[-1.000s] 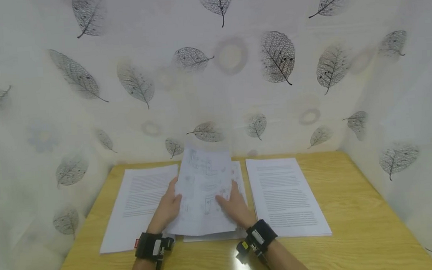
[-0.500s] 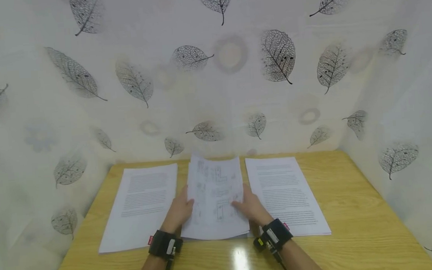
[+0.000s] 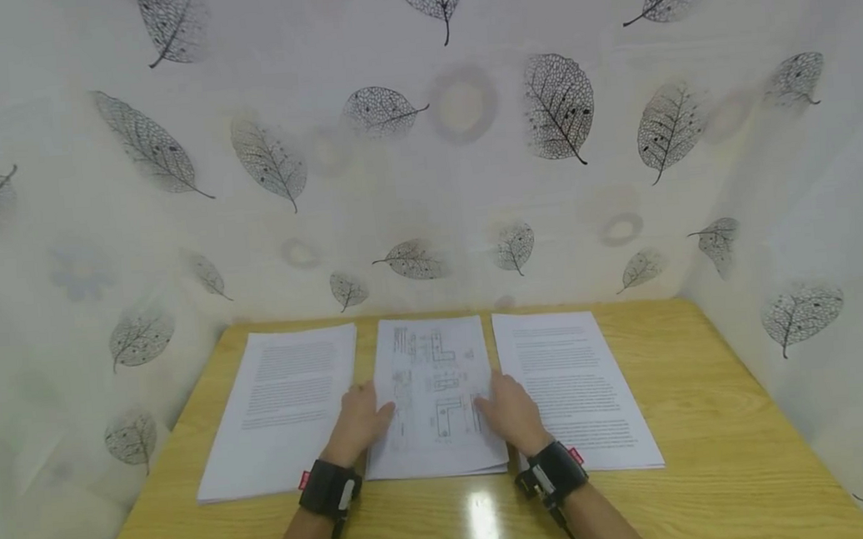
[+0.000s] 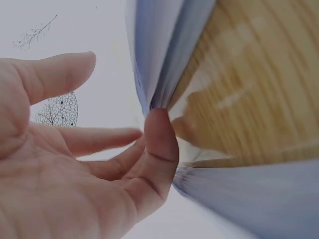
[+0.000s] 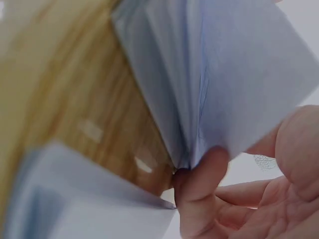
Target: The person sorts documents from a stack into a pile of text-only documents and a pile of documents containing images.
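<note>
A stack of printed drawing sheets point(image 3: 424, 378) lies in the middle of the wooden table, its lower right edge slightly uneven. My left hand point(image 3: 355, 425) is at the stack's left edge, thumb over the margin. In the left wrist view that thumb stands apart from the paper, while a bent little finger point(image 4: 160, 134) touches the fanned paper edges point(image 4: 172, 45). My right hand point(image 3: 512, 410) holds the right edge, thumb on top. In the right wrist view the paper point(image 5: 249, 64) hides the thumb's tip, and a curled finger point(image 5: 199, 189) meets the sheets' corner.
One stack of text pages point(image 3: 276, 414) lies to the left and another text stack point(image 3: 575, 393) to the right, both close beside the hands. A leaf-patterned curtain point(image 3: 462, 175) rises behind the table point(image 3: 696, 401). Black camera straps point(image 3: 330, 487) sit on both wrists.
The drawing sheets, raised and tilted toward the left a second ago, have come right and down onto the middle stack. Both hands moved right with them, and the sheets now line up with the pile.
</note>
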`<action>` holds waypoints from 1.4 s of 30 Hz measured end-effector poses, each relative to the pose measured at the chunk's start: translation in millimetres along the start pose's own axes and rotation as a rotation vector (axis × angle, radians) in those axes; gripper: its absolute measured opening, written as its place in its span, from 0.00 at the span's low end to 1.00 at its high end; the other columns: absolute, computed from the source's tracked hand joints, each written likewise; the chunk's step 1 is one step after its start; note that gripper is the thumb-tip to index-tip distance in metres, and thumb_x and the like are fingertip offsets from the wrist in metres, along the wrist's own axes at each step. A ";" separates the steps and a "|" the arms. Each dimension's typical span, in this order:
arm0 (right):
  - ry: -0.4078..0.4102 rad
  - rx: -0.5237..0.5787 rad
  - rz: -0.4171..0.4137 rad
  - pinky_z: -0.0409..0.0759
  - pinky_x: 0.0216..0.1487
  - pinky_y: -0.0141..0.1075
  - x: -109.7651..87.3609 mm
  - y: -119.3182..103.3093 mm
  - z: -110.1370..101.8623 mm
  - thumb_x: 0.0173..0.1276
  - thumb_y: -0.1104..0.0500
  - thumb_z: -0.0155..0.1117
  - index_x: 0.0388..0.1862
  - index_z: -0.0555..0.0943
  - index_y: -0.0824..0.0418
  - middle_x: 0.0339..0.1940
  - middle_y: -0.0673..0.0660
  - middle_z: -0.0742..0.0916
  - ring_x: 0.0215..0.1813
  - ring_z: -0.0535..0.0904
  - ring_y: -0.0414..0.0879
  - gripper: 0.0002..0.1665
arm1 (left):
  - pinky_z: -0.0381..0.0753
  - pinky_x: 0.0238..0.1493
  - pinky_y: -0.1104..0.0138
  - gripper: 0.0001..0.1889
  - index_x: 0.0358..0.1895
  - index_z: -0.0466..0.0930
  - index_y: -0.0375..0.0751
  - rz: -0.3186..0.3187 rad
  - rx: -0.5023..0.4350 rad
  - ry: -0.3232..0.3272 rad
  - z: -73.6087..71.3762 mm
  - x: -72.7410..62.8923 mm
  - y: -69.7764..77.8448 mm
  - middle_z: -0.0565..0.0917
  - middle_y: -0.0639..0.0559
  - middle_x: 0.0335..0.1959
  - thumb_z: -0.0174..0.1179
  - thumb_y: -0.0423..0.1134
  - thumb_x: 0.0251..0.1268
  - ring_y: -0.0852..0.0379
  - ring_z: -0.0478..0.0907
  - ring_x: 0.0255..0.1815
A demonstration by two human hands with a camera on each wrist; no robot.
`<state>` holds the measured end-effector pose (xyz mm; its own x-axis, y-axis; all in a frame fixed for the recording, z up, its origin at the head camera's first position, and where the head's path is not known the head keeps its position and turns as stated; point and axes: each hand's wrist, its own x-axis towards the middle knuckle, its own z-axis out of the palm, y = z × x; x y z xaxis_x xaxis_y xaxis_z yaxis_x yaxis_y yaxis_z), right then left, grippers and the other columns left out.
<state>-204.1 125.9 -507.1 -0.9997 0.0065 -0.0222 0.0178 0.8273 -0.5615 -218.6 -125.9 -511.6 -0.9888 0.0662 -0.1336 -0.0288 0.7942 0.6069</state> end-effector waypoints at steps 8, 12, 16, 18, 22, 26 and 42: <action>-0.017 0.001 0.012 0.73 0.22 0.36 -5.2 -6.2 0.0 0.67 0.50 0.64 0.54 0.77 0.68 0.32 0.59 0.84 0.27 0.77 0.46 0.26 | 0.75 0.57 0.45 0.26 0.62 0.68 0.20 0.113 0.046 0.014 2.4 -2.5 2.7 0.78 0.28 0.54 0.56 0.39 0.70 0.36 0.76 0.56; -0.028 -0.007 0.018 0.71 0.18 0.36 -6.8 -7.9 -1.0 0.66 0.50 0.64 0.51 0.78 0.69 0.25 0.56 0.81 0.23 0.75 0.46 0.25 | 0.73 0.60 0.46 0.27 0.65 0.67 0.22 0.120 0.041 0.015 3.1 -3.8 3.8 0.78 0.30 0.56 0.55 0.40 0.71 0.37 0.75 0.59; -0.030 0.015 0.020 0.71 0.18 0.36 -6.8 -8.4 -1.4 0.67 0.50 0.63 0.50 0.78 0.69 0.24 0.55 0.79 0.22 0.74 0.46 0.24 | 0.72 0.62 0.46 0.28 0.66 0.66 0.24 0.112 0.033 0.012 2.4 -5.6 5.8 0.77 0.30 0.59 0.55 0.41 0.71 0.37 0.74 0.61; -0.027 0.021 0.012 0.71 0.18 0.36 -6.4 -8.0 -0.9 0.66 0.50 0.63 0.49 0.78 0.69 0.24 0.55 0.79 0.22 0.74 0.46 0.24 | 0.74 0.60 0.47 0.27 0.65 0.68 0.24 0.120 0.046 0.021 2.3 -6.6 6.6 0.78 0.30 0.58 0.56 0.41 0.71 0.37 0.76 0.60; -0.018 0.021 -0.011 0.70 0.17 0.37 -5.8 -7.1 0.2 0.66 0.50 0.63 0.50 0.78 0.70 0.22 0.55 0.79 0.21 0.74 0.46 0.24 | 0.80 0.48 0.52 0.22 0.59 0.74 0.25 0.145 0.066 0.039 1.9 -8.2 7.8 0.83 0.36 0.47 0.58 0.40 0.70 0.45 0.81 0.46; -0.018 0.012 -0.024 0.70 0.17 0.36 -6.1 -6.8 0.5 0.67 0.51 0.63 0.52 0.78 0.70 0.22 0.54 0.79 0.21 0.73 0.45 0.25 | 0.80 0.49 0.52 0.23 0.61 0.74 0.27 0.135 0.031 0.018 -1.6 -10.2 8.3 0.83 0.37 0.48 0.57 0.40 0.70 0.47 0.81 0.45; 0.001 0.060 -0.146 0.73 0.63 0.55 -4.1 -24.7 16.2 0.66 0.51 0.64 0.60 0.78 0.66 0.59 0.64 0.83 0.64 0.76 0.60 0.28 | 0.79 0.49 0.51 0.18 0.55 0.79 0.32 0.057 -0.005 0.055 -27.7 -8.4 -9.5 0.82 0.38 0.49 0.54 0.43 0.72 0.44 0.80 0.49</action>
<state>-200.1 96.4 -506.6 -0.9917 -0.1109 0.0642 -0.1271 0.7843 -0.6073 -214.1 -150.7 -494.5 -0.9954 0.0779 -0.0558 0.0271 0.7873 0.6160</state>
